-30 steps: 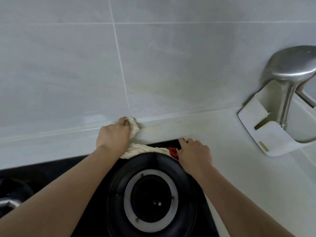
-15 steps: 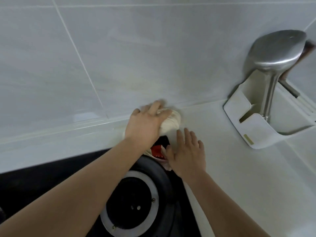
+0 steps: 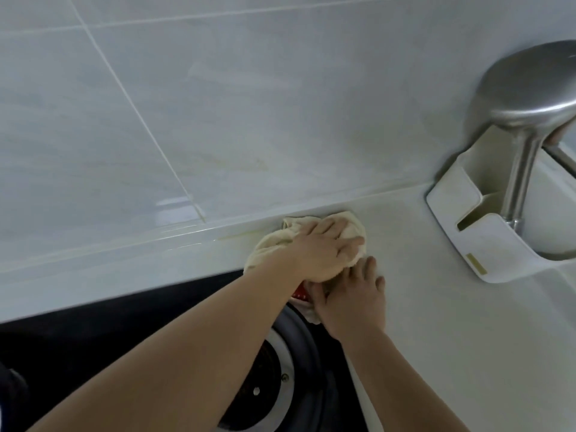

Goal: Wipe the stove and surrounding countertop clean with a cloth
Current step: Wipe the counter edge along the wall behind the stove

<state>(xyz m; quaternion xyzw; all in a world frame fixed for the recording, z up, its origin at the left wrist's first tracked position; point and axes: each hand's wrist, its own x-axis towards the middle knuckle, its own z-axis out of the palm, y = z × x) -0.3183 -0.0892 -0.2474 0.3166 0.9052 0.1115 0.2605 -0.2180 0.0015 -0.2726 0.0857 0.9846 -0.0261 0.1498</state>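
Tiled wall (image 3: 249,104): fills the far half of the view, pale grey, faint yellowish streaks low down near the joint with the counter.

Countertop (image 3: 452,322): white, runs along the wall's foot and down the right side. A thin yellowish line sits at the wall joint just left of the cloth; judged to be residue not yet wiped.

Stove (image 3: 109,332): black glass, near left. One round burner (image 3: 280,385) with a pale ring shows between the forearms.

Utensil holder (image 3: 486,241): white plastic, far right on the counter, well apart from the hands. A steel ladle (image 3: 526,98) stands in it, bowl uppermost.

Cloth (image 3: 311,227): cream, bunched, lying on the counter strip between the stove's far edge and the wall, its far edge touching the joint. A red patch (image 3: 300,291) peeks out below the hands; cannot tell whether it is part of the cloth.

Left hand (image 3: 324,247): palm down on the cloth, fingers laid over the bunch toward the right, pressing it onto the counter. Flat pressure suits a wiping stroke along the joint.

Right hand (image 3: 355,294): just near of the left, fingers extended and resting on the counter and the cloth's near edge, gripping nothing. Judged to be pinning the trailing cloth or bracing.

Judgement: counter strip behind the stove is in hand; right-side counter and stove glass may remain.
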